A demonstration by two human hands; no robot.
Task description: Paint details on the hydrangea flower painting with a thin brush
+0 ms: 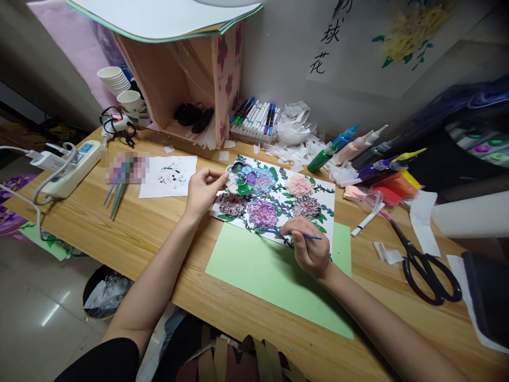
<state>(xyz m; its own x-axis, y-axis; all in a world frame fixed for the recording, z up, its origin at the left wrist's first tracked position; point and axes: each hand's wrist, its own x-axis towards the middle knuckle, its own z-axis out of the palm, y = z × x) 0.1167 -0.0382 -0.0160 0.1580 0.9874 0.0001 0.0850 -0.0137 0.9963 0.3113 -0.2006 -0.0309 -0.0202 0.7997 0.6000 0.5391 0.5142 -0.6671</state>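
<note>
Between the thumb and fingers of my left hand is a small flower-shaped paint palette with green, purple and dark paint in its wells. It hovers over the upper left of a white sheet painting covered with pink, purple, blue and dark textured blooms and green leaves. My right hand pinches a thin blue paintbrush, its tip near the lower edge of the painting by the purple bloom. Under the painting lies a light green sheet, partly covered by my right hand and wrist.
Black scissors, paper scraps and paint bottles lie to the right. Behind are a marker tray and a pink box. On the left are a paint-smudged paper, a power strip with cables, and paper cups.
</note>
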